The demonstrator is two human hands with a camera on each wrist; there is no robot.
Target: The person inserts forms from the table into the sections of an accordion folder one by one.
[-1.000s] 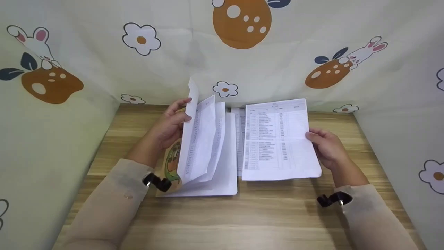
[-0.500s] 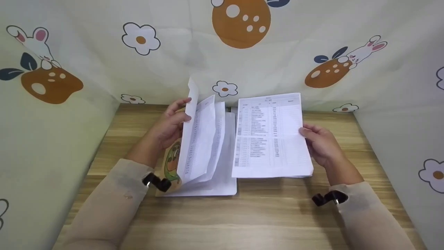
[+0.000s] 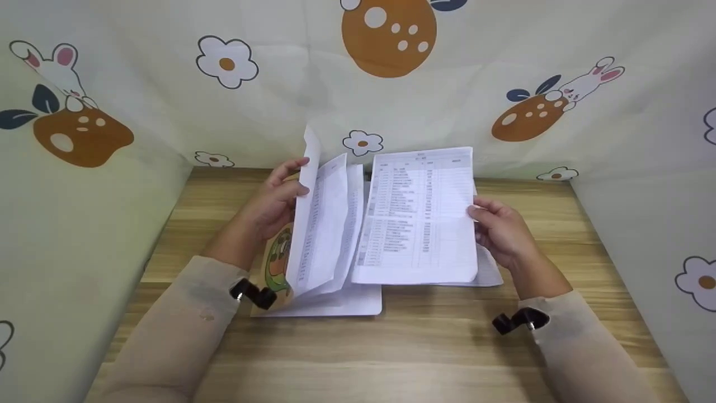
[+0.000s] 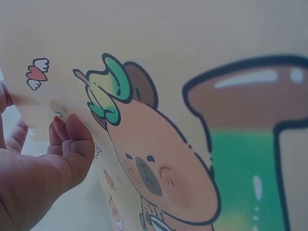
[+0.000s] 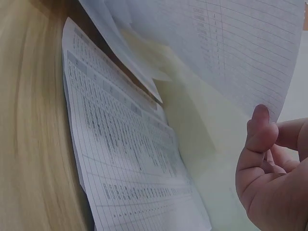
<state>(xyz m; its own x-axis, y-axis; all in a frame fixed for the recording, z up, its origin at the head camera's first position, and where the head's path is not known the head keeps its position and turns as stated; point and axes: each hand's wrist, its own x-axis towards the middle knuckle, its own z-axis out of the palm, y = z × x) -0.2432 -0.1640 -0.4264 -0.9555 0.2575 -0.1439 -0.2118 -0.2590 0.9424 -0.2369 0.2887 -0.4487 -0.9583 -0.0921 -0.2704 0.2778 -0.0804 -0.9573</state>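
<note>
My left hand (image 3: pixel 277 198) pinches the raised cover of a folder (image 3: pixel 341 305) between thumb and fingers. A cartoon capybara (image 4: pixel 159 168) decorates the cover's outside in the left wrist view. Inside, loose printed sheets (image 3: pixel 327 224) lean against the cover. My right hand (image 3: pixel 503 229) pinches the right edge of a printed table sheet (image 3: pixel 419 218), held up at a tilt. Its left side overlaps the folder's inner pages in the head view. Beneath it, another printed sheet (image 5: pixel 130 144) lies on the table in the right wrist view.
Both hands work over a wood-grain table (image 3: pixel 425 347). A patterned cloth (image 3: pixel 302 101) with rabbits, oranges and flowers rises behind the table and along both sides. A black wrist camera (image 3: pixel 520 320) is strapped to the right sleeve, another (image 3: pixel 254 294) to the left.
My right hand has carried the printed sheet leftward, over the folder's inside, uncovering part of the sheet beneath at the right. My left hand and the raised cover have stayed in place.
</note>
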